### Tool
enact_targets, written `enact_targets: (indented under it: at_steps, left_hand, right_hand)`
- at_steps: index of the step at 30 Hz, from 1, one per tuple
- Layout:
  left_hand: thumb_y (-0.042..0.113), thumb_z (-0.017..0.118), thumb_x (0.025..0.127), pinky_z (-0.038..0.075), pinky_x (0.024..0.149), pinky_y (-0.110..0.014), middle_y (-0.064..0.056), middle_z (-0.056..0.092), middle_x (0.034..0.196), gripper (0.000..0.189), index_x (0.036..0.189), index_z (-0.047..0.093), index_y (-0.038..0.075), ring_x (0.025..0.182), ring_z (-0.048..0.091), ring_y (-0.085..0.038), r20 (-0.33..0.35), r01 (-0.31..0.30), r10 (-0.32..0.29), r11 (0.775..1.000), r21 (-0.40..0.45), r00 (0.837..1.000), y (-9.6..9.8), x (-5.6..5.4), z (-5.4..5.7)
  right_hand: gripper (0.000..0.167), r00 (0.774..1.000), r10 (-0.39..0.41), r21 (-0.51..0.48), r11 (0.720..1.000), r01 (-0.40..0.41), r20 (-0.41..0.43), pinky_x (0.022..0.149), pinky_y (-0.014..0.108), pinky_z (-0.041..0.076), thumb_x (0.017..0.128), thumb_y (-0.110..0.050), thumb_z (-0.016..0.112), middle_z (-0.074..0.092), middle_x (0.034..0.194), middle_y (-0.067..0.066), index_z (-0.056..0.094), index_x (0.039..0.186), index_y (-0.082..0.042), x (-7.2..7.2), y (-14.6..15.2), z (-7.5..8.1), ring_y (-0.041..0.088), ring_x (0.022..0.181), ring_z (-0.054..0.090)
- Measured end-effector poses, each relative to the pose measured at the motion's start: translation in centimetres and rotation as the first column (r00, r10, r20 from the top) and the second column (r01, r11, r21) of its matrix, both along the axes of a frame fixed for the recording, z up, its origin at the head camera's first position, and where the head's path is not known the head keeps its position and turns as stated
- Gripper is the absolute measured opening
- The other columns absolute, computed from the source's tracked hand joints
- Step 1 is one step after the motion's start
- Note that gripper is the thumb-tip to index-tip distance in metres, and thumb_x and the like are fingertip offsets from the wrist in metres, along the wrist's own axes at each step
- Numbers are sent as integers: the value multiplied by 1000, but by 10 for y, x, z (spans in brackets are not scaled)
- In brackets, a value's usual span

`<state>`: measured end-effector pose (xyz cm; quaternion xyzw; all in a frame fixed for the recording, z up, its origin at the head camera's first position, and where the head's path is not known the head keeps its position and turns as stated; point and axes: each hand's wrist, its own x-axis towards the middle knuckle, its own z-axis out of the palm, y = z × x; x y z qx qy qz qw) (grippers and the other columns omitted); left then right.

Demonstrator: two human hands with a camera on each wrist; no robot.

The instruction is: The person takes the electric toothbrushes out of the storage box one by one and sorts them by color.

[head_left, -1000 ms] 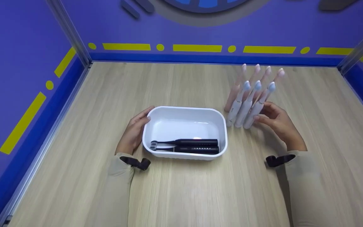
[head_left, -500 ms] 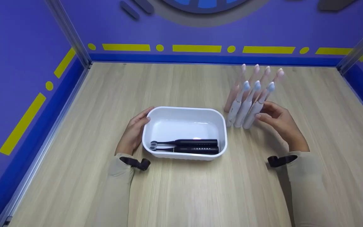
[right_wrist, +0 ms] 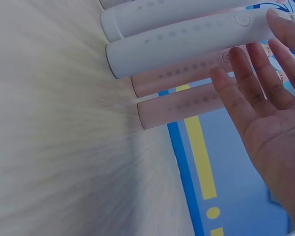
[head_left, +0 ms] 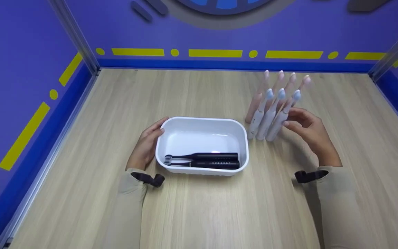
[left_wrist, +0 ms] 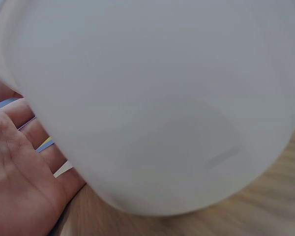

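Observation:
A white rectangular bin (head_left: 192, 138) stands in the middle of the table, with two black electric toothbrushes (head_left: 216, 160) lying along its near side. My left hand (head_left: 147, 143) holds the bin's left end, thumb at the rim and fingers along the outer wall. In the left wrist view the bin's wall (left_wrist: 152, 108) hides the fingertips. Right of the bin, several white electric toothbrushes (head_left: 277, 126) stand upright in front of several pink ones (head_left: 255, 107). My right hand (head_left: 309, 133) is beside the rightmost white toothbrush (right_wrist: 187, 42), fingers loosely extended; whether the thumb touches it I cannot tell.
A wooden table (head_left: 219, 211) carries everything. A blue-purple panel (head_left: 219, 38) with yellow marks rises behind it, and another panel (head_left: 19, 86) stands along the left edge. Both wrists wear black camera mounts (head_left: 309, 175).
My right hand has shifted slightly to the right and up along the rightmost white toothbrush, its thumb moving off the handle's front. The left hand, bin and toothbrushes stay put.

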<state>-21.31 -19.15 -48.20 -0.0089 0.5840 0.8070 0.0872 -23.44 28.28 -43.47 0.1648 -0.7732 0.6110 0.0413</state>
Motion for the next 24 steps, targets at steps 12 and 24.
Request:
enact_targets:
  at_steps: [12,24]
  left_hand:
    - [4,43,97,37,110,-25,-7,38,152,48,145,40,5,139,38,-18,-4,0,0,1000,-15,1000,-1,0,-1]
    - [4,43,97,33,114,-28,-7,39,152,49,145,40,4,139,38,-18,-6,-2,2,1000,-14,1000,-1,0,-1]
  right_hand:
    - [39,999,5,-188,982,-12,-37,83,17,54,85,6,65,67,103,3,58,124,2,1,1,3,11,97,62]
    - [31,998,56,-315,948,-56,-9,79,24,57,87,10,60,65,94,6,58,116,3,4,4,6,15,86,67]
